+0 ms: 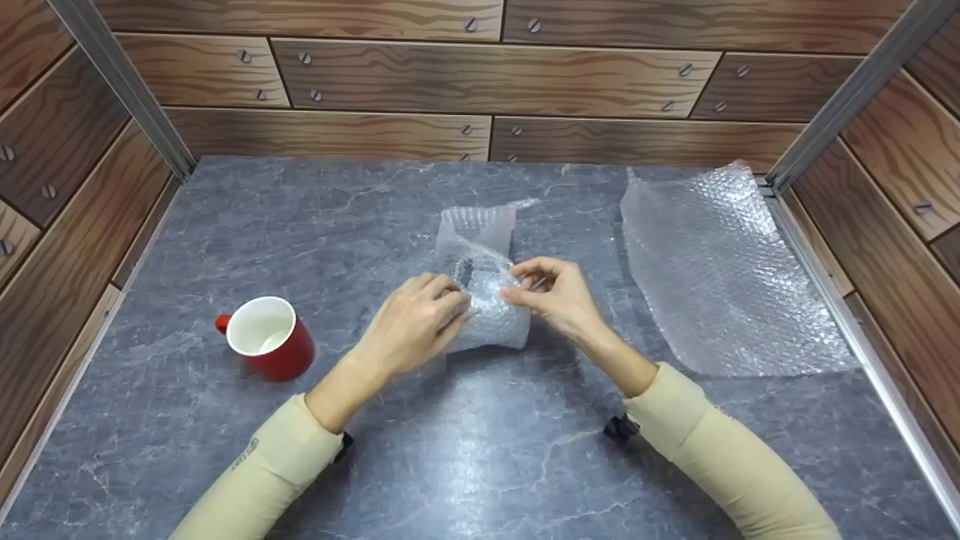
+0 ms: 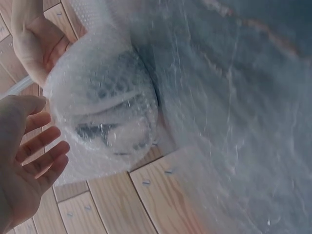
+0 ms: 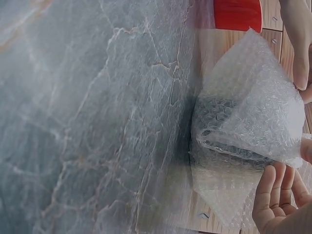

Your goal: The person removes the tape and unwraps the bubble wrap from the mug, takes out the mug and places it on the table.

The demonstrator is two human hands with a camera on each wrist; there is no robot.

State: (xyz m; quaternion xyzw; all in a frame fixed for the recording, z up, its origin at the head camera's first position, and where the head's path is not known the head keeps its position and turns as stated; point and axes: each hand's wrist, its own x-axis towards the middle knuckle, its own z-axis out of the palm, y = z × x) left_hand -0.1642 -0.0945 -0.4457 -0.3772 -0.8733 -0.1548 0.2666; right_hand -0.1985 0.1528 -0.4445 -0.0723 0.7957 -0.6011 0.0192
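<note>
A rounded bundle of bubble wrap [image 1: 491, 322] lies mid-table, with a loose tail of wrap [image 1: 478, 219] trailing toward the back. Something with dark patches shows through the layers [image 2: 105, 97]; I cannot tell what it is. My left hand [image 1: 412, 319] rests against the bundle's left side, its fingers [image 2: 44, 146] loosely bent and its thumb at the wrap. On the right, my right hand [image 1: 559, 296] pinches the upper edge of the wrap between thumb and fingertips. In the right wrist view a folded flap [image 3: 263, 112] slants across the bundle.
A red mug [image 1: 281, 352] with a white inside stands upright to the left, its handle pointing left. Another bubble wrap sheet [image 1: 739, 285] lies flat along the table's right side. Wood-patterned panels [image 1: 480, 79] enclose the grey marbled table [image 1: 465, 465] at the back and sides.
</note>
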